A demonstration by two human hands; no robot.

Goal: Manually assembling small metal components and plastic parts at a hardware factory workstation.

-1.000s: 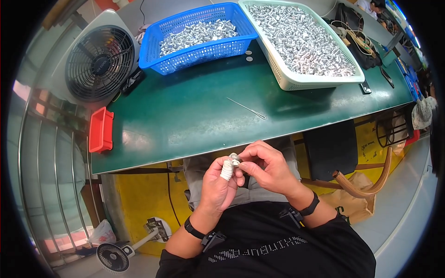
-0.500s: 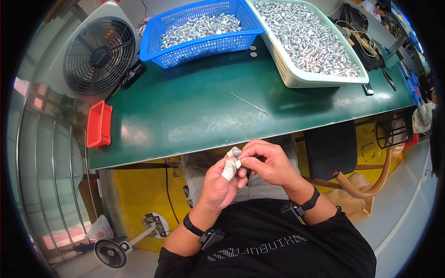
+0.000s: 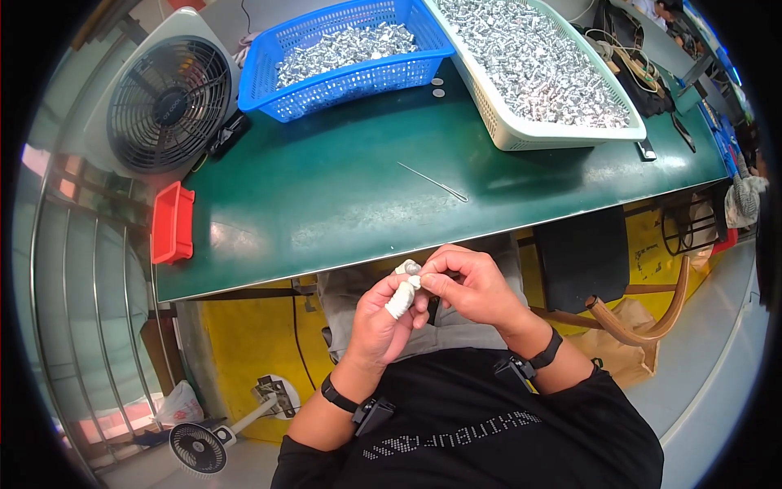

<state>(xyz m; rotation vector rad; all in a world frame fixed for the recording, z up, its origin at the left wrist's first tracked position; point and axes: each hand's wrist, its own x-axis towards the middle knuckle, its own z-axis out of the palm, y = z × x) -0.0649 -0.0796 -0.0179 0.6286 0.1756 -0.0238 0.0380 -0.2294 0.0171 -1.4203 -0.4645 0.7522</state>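
Note:
Close together over my lap, my two hands meet just off the table's front edge. White wraps cover two digits of my left hand (image 3: 376, 324): one wrap (image 3: 400, 301) is on the thumb and another white wrap (image 3: 408, 267) is on a finger beyond it. That hand's fingers are bent inward, and whatever lies between them is hidden. With thumb and forefinger, my right hand (image 3: 476, 287) pinches the white material at the tip of the thumb wrap. On the table ahead lies a thin metal rod with a looped end (image 3: 433, 182), apart from both hands.
On the green table (image 3: 326, 179) stand a blue basket (image 3: 350, 84) and a pale green basket (image 3: 521, 140), both holding many small metal parts. A red bin (image 3: 173, 224) sits at the left edge, near a large fan (image 3: 169, 102). A wooden-armed chair (image 3: 643, 330) is at the right.
The view has shifted slightly, so the table items sit a little further left. Both hands keep the same hold, with only slight movement at the fingertips.

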